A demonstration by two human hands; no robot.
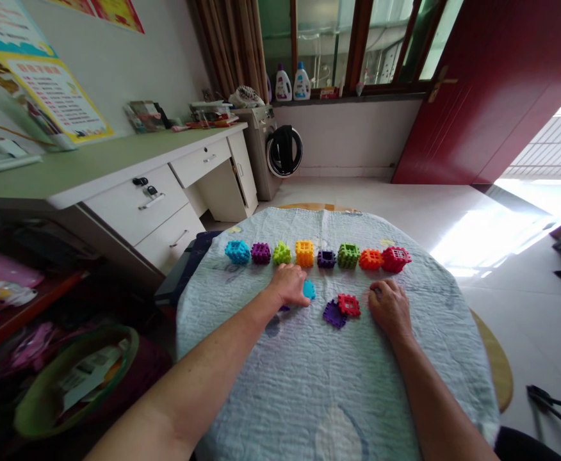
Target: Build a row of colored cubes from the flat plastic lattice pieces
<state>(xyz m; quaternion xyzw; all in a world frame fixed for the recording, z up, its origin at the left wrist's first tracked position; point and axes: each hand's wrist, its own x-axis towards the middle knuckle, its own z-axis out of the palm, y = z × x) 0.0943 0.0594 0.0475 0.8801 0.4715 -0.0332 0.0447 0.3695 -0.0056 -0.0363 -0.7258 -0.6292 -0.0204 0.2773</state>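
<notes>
My left hand [289, 286] is closed at the edge of a light-blue interlocking toy tile [309, 289], which shows between thumb and index finger. Below that wrist, the edge of a dark purple piece [285, 308] peeks out, mostly hidden. My right hand [390, 308] rests on the cloth with curled fingers; whatever is in them, if anything, is hidden. Between the hands a red window-frame tile [348, 305] partly overlaps a purple tile [334, 314]. Beyond them stands a row of several assembled block shapes, including a yellow block [304, 253] and a green block [348, 255].
A pale-blue quilted cloth [357, 390] covers the round table. Left of it are a desk [131, 160] with drawers and a green-rimmed basket [131, 346]. A washing machine [260, 150] with its door ajar stands behind, and a red door [482, 83] at the right.
</notes>
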